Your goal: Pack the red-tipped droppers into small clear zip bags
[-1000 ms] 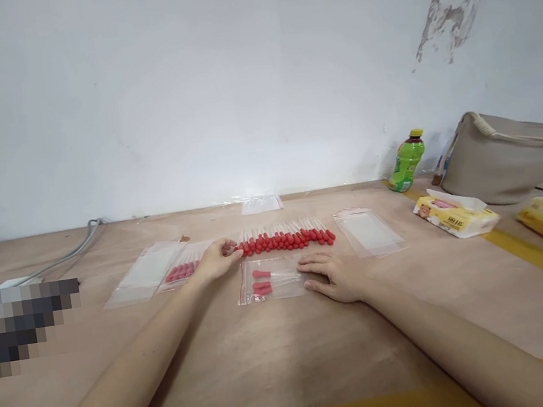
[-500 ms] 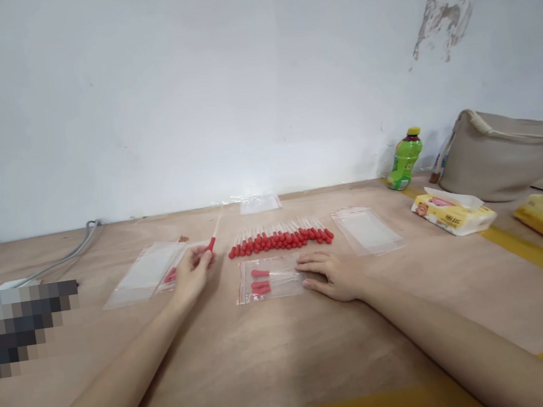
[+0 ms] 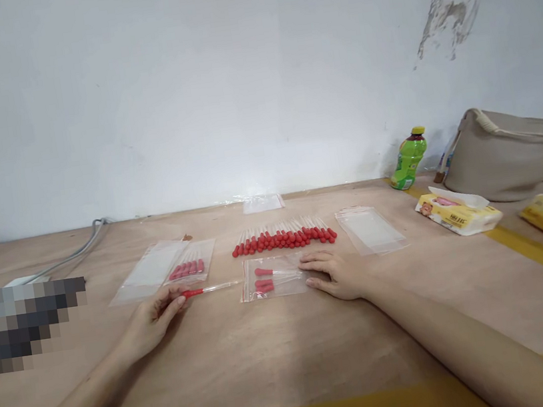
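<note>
My left hand (image 3: 160,313) pinches a glass dropper (image 3: 193,293) by its red rubber bulb. The clear tube points right, its tip at the left, open-looking end of a clear zip bag (image 3: 283,289). Inside that bag lie droppers with red bulbs (image 3: 263,272) to the left and tubes to the right. Flat across the bag's right end rests my right hand (image 3: 337,275), fingers stretched out. Behind the bag, a row of many loose droppers (image 3: 284,239) lies with the bulbs towards me.
To the left, a bag of several droppers (image 3: 189,265) overlaps flat clear bags (image 3: 147,271). More bags (image 3: 371,230) lie right of the row, another (image 3: 264,202) by the wall. Further right are a green bottle (image 3: 409,160), tissue pack (image 3: 457,211) and grey handbag (image 3: 502,157).
My left hand has come down and left, turning the dropper from pointing up and away to lying nearly level towards the bag. My right hand stays on the bag.
</note>
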Tool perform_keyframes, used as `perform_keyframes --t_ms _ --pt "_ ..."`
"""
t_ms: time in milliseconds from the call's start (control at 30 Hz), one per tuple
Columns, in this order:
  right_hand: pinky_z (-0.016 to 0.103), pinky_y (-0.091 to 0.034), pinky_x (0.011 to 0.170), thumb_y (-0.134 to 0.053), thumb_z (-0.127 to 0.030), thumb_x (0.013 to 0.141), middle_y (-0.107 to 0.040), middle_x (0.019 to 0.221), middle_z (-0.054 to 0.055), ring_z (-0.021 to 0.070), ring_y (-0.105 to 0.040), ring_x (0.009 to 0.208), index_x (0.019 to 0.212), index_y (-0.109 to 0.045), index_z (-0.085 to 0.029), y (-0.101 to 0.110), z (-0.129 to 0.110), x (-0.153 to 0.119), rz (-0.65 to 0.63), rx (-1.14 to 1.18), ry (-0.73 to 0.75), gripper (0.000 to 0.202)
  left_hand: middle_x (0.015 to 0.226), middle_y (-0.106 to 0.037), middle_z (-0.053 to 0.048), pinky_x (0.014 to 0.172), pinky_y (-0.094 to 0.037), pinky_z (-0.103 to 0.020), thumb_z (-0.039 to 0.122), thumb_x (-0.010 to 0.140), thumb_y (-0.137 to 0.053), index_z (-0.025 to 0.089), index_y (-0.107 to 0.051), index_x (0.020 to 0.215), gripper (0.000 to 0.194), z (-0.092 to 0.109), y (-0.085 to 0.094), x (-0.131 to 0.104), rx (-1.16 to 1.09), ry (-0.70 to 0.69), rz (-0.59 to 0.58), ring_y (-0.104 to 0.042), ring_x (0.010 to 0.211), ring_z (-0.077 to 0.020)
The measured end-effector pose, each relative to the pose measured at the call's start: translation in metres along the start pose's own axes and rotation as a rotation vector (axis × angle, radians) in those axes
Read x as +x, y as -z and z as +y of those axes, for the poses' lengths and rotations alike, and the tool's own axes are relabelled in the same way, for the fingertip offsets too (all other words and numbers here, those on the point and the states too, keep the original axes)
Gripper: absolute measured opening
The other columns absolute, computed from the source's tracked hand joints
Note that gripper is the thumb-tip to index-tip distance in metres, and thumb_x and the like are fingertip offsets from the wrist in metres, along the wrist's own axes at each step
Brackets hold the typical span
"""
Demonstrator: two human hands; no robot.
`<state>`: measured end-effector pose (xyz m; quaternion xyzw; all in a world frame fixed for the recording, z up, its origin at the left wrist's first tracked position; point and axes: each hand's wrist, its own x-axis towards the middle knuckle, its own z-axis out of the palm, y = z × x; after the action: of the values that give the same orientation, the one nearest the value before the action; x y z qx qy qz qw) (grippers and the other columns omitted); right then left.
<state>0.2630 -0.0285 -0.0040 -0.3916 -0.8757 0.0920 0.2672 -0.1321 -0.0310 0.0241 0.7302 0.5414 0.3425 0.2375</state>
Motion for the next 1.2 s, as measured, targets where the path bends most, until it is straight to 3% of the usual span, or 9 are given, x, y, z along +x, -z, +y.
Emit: perform_keyframes --t_ms 267,533,767,933,1200 --pt "0.042 -0.038 0.095 -0.049 -0.036 0.082 -0.056 0.119 0.01 0.0227 -0.049 0.111 0.115 -0.056 -0.021 -0.001 0.001 0.0 0.01 0.008 0.013 0.036 0.074 -0.063 -0.003 0.066 -0.049 -0.03 0.046 0.071 -0.053 0.023 -0.061 0.091 0.031 0.0 -0.011 0.015 0.009 -0.036 -0.029 -0.059 0.07 -0.0211" --pt "0.043 -0.037 0.096 -0.05 -0.036 0.082 -0.056 0.118 0.01 0.0227 -0.049 0.111 0.115 -0.056 -0.021 0.0 0.001 0.0 0.006 -0.01 0.007 0.037 0.092 -0.064 -0.006 0.073 -0.046 -0.03 0.043 0.078 -0.048 0.022 -0.06 0.096 0.031 -0.024 0.003 0.024 0.139 -0.091 -0.037 -0.059 0.082 -0.0231" --pt "0.043 -0.037 0.096 -0.049 -0.036 0.082 -0.056 0.118 0.01 0.0227 -0.05 0.111 0.115 -0.056 -0.021 0.002 -0.002 0.0 0.006 -0.006 -0.005 0.036 0.085 -0.063 -0.004 0.074 -0.046 -0.031 0.046 0.077 -0.047 0.023 -0.06 0.094 0.031 -0.017 -0.003 0.025 0.135 -0.084 -0.046 -0.057 0.081 -0.0231" --pt "0.042 -0.037 0.096 -0.049 -0.036 0.082 -0.056 0.118 0.01 0.0225 -0.049 0.111 0.116 -0.055 -0.022 0.001 0.0 0.0 -0.005 -0.008 -0.005 0.037 0.085 -0.065 -0.004 0.067 -0.046 -0.027 0.046 0.077 -0.048 0.023 -0.061 0.093 0.031 -0.023 -0.002 0.027 0.128 -0.092 0.003 -0.059 0.077 -0.0219" --pt "0.043 -0.037 0.095 -0.049 -0.036 0.082 -0.056 0.119 0.01 0.0225 -0.049 0.111 0.116 -0.055 -0.022 -0.001 0.001 0.0 -0.001 -0.003 -0.003 0.037 0.089 -0.063 -0.005 0.075 -0.044 -0.029 0.043 0.079 -0.048 0.022 -0.059 0.094 0.028 -0.013 -0.01 0.032 0.089 -0.138 -0.065 -0.057 0.083 -0.0213"
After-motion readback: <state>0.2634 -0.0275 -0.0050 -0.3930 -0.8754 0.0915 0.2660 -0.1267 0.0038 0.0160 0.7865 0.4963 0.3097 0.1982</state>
